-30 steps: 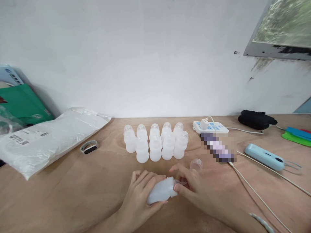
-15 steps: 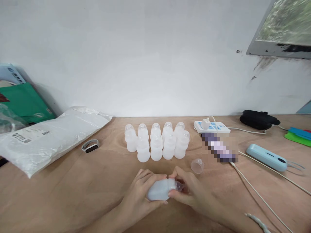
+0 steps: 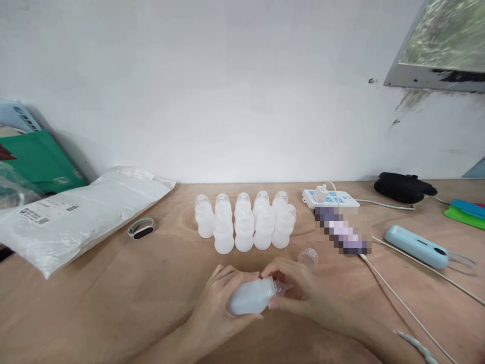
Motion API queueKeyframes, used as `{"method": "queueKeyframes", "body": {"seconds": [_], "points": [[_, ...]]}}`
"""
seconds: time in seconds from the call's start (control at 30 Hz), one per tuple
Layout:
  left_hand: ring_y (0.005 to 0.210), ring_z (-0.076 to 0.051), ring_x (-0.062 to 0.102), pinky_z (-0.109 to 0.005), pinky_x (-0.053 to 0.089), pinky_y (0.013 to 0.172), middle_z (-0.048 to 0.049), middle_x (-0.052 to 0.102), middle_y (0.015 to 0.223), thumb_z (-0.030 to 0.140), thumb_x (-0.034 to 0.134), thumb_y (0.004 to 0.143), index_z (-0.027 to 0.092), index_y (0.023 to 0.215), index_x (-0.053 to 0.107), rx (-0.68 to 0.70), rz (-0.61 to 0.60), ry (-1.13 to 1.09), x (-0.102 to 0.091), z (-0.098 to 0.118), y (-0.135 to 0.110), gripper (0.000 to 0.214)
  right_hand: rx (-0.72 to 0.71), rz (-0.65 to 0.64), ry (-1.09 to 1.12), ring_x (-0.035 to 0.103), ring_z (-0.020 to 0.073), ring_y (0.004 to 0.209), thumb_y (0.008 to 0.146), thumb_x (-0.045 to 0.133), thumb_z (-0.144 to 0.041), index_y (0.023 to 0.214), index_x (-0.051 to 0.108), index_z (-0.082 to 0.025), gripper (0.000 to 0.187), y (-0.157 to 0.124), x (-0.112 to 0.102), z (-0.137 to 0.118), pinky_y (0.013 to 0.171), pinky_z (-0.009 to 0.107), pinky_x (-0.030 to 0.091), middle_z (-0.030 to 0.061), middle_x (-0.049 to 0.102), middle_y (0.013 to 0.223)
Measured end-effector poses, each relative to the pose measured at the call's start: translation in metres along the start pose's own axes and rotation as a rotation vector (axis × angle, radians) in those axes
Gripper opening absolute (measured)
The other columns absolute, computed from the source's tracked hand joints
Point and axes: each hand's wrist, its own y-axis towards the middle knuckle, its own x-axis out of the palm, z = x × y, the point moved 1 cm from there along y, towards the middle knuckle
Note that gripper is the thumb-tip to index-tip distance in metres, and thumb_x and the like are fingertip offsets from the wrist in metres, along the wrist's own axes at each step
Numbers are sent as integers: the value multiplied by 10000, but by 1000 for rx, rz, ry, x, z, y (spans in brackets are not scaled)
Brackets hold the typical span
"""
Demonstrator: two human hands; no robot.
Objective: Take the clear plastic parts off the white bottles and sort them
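Observation:
A frosted white baby bottle lies sideways between my hands, its clear teat pointing right. My left hand is wrapped round the bottle's body. The fingers and thumb of my right hand pinch the ring at the bottle's neck, just behind the teat. A clear dome cap rests on the table beyond my right hand. Farther back stand several capped baby bottles in two rows, upright and close together.
On the left lie a white plastic parcel and a fitness band. To the right are a power strip, a blurred-out phone, a light blue device, a black pouch and a white cable. A wall rises behind.
My right hand has shifted slightly right and its grip on the neck ring has turned. The bottle stays in my left hand, nearly where it was.

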Motion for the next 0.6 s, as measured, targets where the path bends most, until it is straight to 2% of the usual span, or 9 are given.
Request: {"method": "queueKeyframes", "body": {"seconds": [0.1, 0.13, 0.17, 0.27, 0.37, 0.4, 0.5, 0.53, 0.6], "points": [[836, -254, 657, -375, 491, 760, -29, 771, 1022, 438, 859, 685, 252, 1122, 646, -77, 41, -33, 2, -4, -2, 521, -76, -5, 87, 554, 239, 1147, 751, 824, -351, 1255, 546, -259, 583, -1, -2, -1, 929, 347, 490, 59, 588, 1242], [840, -253, 654, -379, 491, 769, -28, 769, 1030, 442, 851, 689, 258, 1128, 643, -87, 47, -35, 2, -5, -2, 521, -59, 0, 112, 545, 250, 1173, 744, 829, -372, 1284, 521, -258, 631, -2, -1, 0, 946, 361, 486, 69, 579, 1271], [837, -252, 654, -383, 489, 774, -30, 768, 1033, 438, 846, 695, 258, 1138, 640, -89, 43, -31, 2, -5, -2, 520, -23, 5, 129, 561, 251, 1151, 771, 803, -395, 1277, 521, -251, 597, -2, 0, 1, 930, 365, 493, 72, 598, 1252], [823, -250, 660, -386, 483, 769, -42, 772, 1029, 403, 854, 700, 240, 1156, 633, -54, -1, -8, 0, -3, -2, 532, 90, 35, 86, 633, 199, 874, 954, 572, -394, 1074, 613, -226, 210, -1, 5, 5, 769, 326, 515, 34, 690, 966], [817, -254, 668, -378, 481, 747, -47, 775, 1020, 412, 860, 699, 231, 1157, 626, -19, -2, 3, -2, -1, -1, 545, 64, 49, 27, 637, 182, 816, 935, 582, -324, 1012, 639, -226, 136, 0, 4, 5, 739, 308, 520, 18, 696, 895], [818, -256, 669, -377, 481, 743, -48, 775, 1021, 422, 854, 705, 231, 1154, 625, -19, 7, 5, -2, -1, -1, 539, 25, 52, 27, 643, 197, 900, 893, 634, -298, 1069, 633, -231, 188, 0, 2, 5, 792, 322, 530, 33, 699, 986], [837, -263, 672, -384, 480, 751, -48, 771, 1041, 461, 831, 724, 233, 1147, 625, -29, 30, 13, -2, -3, -1, 523, -53, 51, 48, 588, 253, 1159, 760, 777, -287, 1280, 550, -243, 569, 0, 0, 3, 930, 371, 522, 82, 627, 1269], [842, -263, 672, -385, 481, 754, -49, 770, 1044, 475, 825, 728, 233, 1151, 624, -24, 27, 19, -2, -3, -1, 527, -40, 48, 47, 592, 259, 1159, 754, 788, -305, 1295, 543, -241, 597, -1, 0, 3, 921, 372, 528, 88, 627, 1281], [844, -262, 670, -379, 482, 747, -51, 767, 1033, 483, 811, 745, 230, 1170, 618, -3, 8, 37, -3, -1, 0, 530, 21, 33, 13, 658, 239, 996, 822, 736, -338, 1203, 611, -230, 416, -1, 3, 3, 821, 347, 550, 69, 700, 1131]]}}
